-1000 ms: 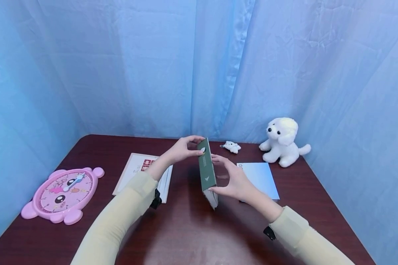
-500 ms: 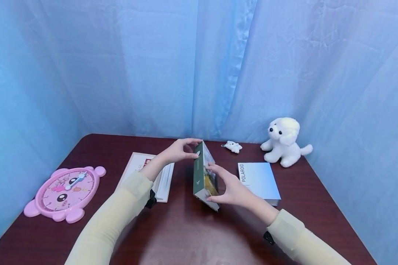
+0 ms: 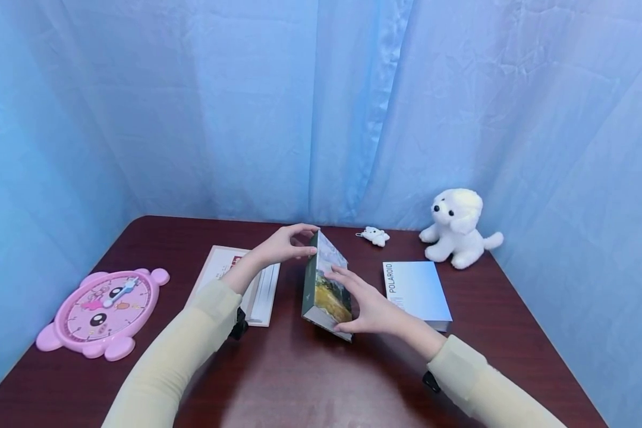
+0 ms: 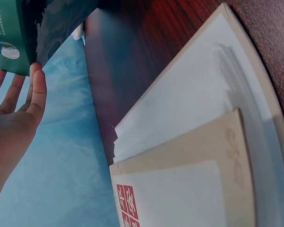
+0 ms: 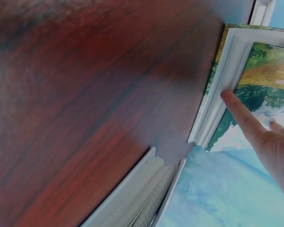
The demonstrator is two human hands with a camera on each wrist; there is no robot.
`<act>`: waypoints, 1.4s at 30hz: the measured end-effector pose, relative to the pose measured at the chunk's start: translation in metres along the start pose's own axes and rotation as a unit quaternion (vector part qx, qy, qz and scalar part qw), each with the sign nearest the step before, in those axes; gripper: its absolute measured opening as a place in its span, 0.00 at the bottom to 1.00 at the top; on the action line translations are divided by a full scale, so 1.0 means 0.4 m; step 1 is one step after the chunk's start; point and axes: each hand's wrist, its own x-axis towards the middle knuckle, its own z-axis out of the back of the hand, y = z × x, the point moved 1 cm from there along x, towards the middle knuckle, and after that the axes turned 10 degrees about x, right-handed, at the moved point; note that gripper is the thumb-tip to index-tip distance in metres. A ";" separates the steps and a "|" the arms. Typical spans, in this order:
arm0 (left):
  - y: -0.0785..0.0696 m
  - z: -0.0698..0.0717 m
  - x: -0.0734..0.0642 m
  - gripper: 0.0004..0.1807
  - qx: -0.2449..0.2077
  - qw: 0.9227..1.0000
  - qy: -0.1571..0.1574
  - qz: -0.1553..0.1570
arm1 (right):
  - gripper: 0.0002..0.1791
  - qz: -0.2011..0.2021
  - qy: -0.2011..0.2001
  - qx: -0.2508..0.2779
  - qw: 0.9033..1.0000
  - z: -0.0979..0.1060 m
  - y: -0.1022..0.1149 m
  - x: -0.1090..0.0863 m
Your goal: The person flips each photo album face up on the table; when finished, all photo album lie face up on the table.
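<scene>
A book (image 3: 325, 300) with a dark green spine and a landscape picture on its cover stands tilted on its edge at the middle of the dark wood table (image 3: 310, 380). My left hand (image 3: 305, 239) reaches over its far top corner, and straight fingers touch the spine there. The left wrist view shows that hand (image 4: 19, 109) with a fingertip against the green book (image 4: 16, 40). My right hand (image 3: 348, 300) lies flat on the cover with the thumb by the near bottom corner. In the right wrist view a finger of that hand (image 5: 262, 137) presses near the book's (image 5: 260, 78) page edge.
A pale blue Polaroid book (image 3: 417, 290) lies just right of my right hand. A beige and white booklet (image 3: 248, 291) lies under my left forearm. A pink toy clock (image 3: 103, 312) sits far left. A white plush dog (image 3: 455, 229) and a small plush charm (image 3: 374, 236) sit at the back. Blue curtains enclose the table.
The book has tipped from nearly upright, spine toward me, so that its picture cover faces up more. My right hand has slid onto the cover. The left hand stays at the top corner.
</scene>
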 end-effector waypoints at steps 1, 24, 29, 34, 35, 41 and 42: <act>0.001 0.000 -0.001 0.32 -0.002 1.000 0.001 0.002 | 0.54 0.001 0.002 -0.002 1.000 -0.001 -0.001 0.000; 0.083 -0.044 -0.031 0.33 0.025 0.997 0.054 0.045 | 0.36 -0.059 0.071 -0.082 0.992 -0.012 -0.029 0.005; 0.093 -0.040 -0.032 0.33 0.047 0.997 0.048 0.040 | 0.37 -0.063 0.063 -0.095 0.991 -0.013 -0.040 0.013; 0.115 -0.027 -0.034 0.34 0.071 0.995 0.038 0.052 | 0.37 -0.061 0.060 -0.108 0.990 -0.018 -0.049 0.027; 0.119 -0.024 -0.035 0.34 0.074 0.995 0.038 0.056 | 0.37 -0.064 0.063 -0.109 0.990 -0.020 -0.050 0.031; 0.136 -0.013 -0.038 0.34 0.095 0.993 0.045 0.055 | 0.36 -0.075 0.074 -0.120 0.987 -0.029 -0.053 0.044; 0.136 -0.012 -0.039 0.34 0.103 0.992 0.047 0.051 | 0.36 -0.071 0.074 -0.120 0.987 -0.030 -0.053 0.044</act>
